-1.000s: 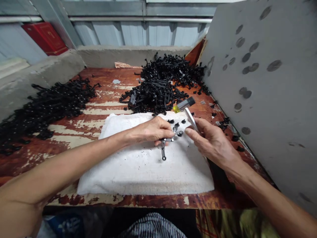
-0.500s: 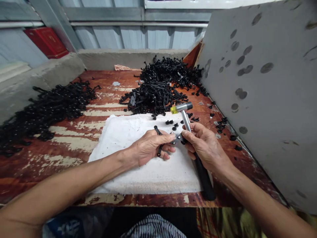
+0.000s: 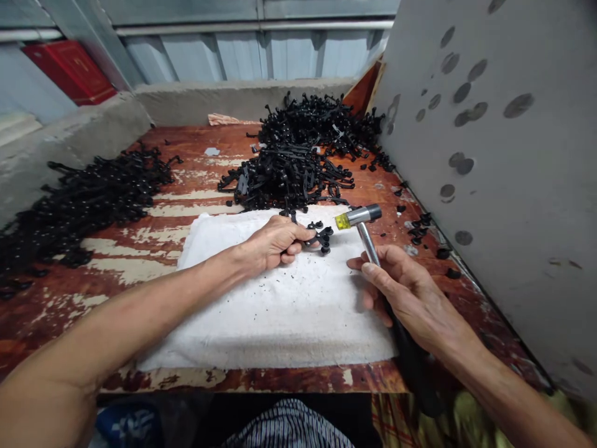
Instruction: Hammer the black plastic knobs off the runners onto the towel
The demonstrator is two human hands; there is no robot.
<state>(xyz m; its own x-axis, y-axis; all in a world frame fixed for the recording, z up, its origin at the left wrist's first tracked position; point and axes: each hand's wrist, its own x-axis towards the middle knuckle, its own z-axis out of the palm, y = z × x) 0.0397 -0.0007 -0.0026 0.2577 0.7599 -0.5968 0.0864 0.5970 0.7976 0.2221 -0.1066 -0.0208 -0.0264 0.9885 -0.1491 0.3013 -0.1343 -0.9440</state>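
Black plastic runner [image 3: 321, 238] is held by the closed left grip [image 3: 275, 244], pointing rightward toward the right grip [image 3: 410, 295], closed on a hammer [image 3: 368, 242].

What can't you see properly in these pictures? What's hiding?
Head view:
Black plastic piece: the left hand hides its middle.
Hammer handle: the right hand covers part, the end is blurred.
Black pile: tangled pieces hide each other.
White cloth specks: too small to name.

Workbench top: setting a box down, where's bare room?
Bare wood lies between the left heap of black plastic parts and the white cloth; the cloth's near half, below the left hand, shows only specks. The back heap crowds the far middle.
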